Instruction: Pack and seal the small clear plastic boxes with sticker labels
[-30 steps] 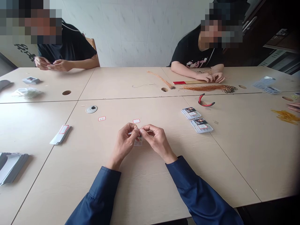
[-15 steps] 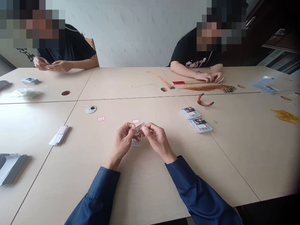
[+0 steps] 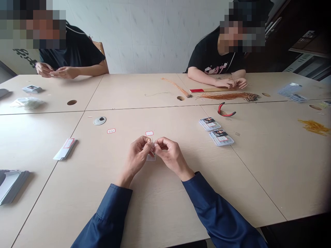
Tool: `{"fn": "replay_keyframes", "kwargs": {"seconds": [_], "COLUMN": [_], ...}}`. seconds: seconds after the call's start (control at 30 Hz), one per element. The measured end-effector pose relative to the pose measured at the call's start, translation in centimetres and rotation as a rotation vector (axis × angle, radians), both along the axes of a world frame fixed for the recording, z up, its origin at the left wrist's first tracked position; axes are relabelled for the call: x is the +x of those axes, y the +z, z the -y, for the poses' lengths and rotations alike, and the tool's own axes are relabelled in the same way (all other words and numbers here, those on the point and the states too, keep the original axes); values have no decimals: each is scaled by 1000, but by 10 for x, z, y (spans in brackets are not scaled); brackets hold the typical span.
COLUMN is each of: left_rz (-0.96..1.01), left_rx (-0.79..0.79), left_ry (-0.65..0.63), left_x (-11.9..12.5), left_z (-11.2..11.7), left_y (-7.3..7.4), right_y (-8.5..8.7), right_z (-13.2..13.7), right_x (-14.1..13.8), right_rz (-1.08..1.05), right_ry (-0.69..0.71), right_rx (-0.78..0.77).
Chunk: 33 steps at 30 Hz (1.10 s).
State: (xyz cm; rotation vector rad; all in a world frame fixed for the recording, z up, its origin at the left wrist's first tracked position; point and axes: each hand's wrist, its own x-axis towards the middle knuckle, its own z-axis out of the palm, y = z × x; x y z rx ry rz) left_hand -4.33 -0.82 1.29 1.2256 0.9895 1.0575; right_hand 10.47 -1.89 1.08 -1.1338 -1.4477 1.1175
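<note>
My left hand and my right hand meet at the middle of the pale wooden table, fingers pinched together on a small clear packet with a white and red label. The packet is mostly hidden between my fingertips. A loose white sticker with a red border lies on the table just beyond my hands, and another sticker lies further left. Both my forearms are in dark blue sleeves.
Two stacks of small packets lie to the right, with red-handled pliers behind them. Folded grey cards and a larger stack lie left. Two people sit across the table working by orange wire bundles. Yellow strands sit far right.
Half a second ago the packet's labelled flap stood up between my fingertips; now it is folded down and my fingers have closed over it. The hands stay in place.
</note>
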Motion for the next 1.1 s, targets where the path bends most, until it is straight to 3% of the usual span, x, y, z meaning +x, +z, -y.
{"fn": "replay_keyframes", "kwargs": {"seconds": [0.23,0.6,0.83,1.1], "left_rz": [9,22,65,106], "left_rx": [-14,44,51,53], "left_ry": [59,51,147,174], "left_x": [0,1,0,-1], "left_z": [-2,-2,-2,-3], "left_y": [-2,0,2,0], "right_y": [-2,0,-1,1], "right_z": [-1,-1,-2,-1], "right_x": [0,0,2,2], "right_rz": [-26,-30,-4,-1], "right_ry": [-12,-48,-155,-119], "right_rx": [4,6,27,59]}}
